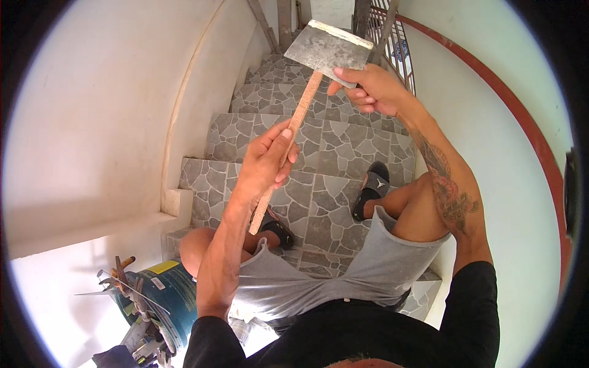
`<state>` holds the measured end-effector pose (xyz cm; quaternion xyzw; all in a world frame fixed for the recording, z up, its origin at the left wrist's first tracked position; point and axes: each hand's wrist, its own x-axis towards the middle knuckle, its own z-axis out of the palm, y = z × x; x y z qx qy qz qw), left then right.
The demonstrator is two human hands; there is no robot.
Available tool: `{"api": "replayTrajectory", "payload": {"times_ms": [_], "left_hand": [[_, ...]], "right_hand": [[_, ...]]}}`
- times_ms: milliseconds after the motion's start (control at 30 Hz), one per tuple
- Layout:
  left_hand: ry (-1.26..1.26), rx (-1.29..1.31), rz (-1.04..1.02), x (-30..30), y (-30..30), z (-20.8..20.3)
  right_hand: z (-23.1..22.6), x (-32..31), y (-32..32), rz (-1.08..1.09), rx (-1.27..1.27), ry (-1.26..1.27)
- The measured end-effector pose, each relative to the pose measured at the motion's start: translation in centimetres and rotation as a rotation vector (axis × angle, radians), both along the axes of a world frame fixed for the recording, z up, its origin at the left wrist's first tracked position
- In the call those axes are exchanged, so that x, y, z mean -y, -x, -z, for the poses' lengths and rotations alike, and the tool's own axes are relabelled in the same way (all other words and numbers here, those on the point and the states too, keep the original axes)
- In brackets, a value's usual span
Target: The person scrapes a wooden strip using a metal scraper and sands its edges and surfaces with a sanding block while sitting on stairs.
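My left hand (270, 156) is closed around a wooden stick (304, 101), with its rough end sticking out below the fist. At the stick's upper end is a flat grey metal blade (328, 52), like a wide scraper, its surface mottled. A white strip (340, 34) runs along the blade's far edge. My right hand (374, 89) pinches the blade's near right corner, thumb on top and fingers beneath. Both hands hold the tool tilted above the stairs, blade away from me.
Stone-patterned tiled stairs (270, 98) lie ahead, my feet on a lower step. Cream walls (116, 110) rise at both sides, with a dark red band (491, 80) on the right. A teal bucket (178, 288) with tools stands at my lower left. A metal railing (402, 49) is at the far right.
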<state>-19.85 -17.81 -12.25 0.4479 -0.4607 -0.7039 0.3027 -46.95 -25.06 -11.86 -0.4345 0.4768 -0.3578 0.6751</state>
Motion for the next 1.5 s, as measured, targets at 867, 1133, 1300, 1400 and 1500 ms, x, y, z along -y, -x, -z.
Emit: {"api": "replayTrajectory", "payload": {"times_ms": [867, 1133, 1300, 1400, 1500], "left_hand": [[0.012, -0.005, -0.059, 0.6, 0.3, 0.0], [-0.045, -0.031, -0.065, 0.5, -0.1, -0.7], [-0.053, -0.031, -0.019, 0.5, -1.2, -0.2], [-0.067, -0.139, -0.047, 0.5, -0.9, -0.4], [-0.073, -0.185, -0.056, 0.7, -0.8, -0.6]], "right_hand": [[1.4, 1.2, 0.4, 0.083, 0.119, -0.063], [1.0, 0.2, -1.6, -0.151, 0.063, -0.116], [-0.6, -1.6, -2.9, -0.41, -0.002, -0.152], [0.5, -1.0, -3.1, -0.215, 0.099, -0.143], [0.8, -1.4, -3.3, -0.142, 0.148, -0.138]]}}
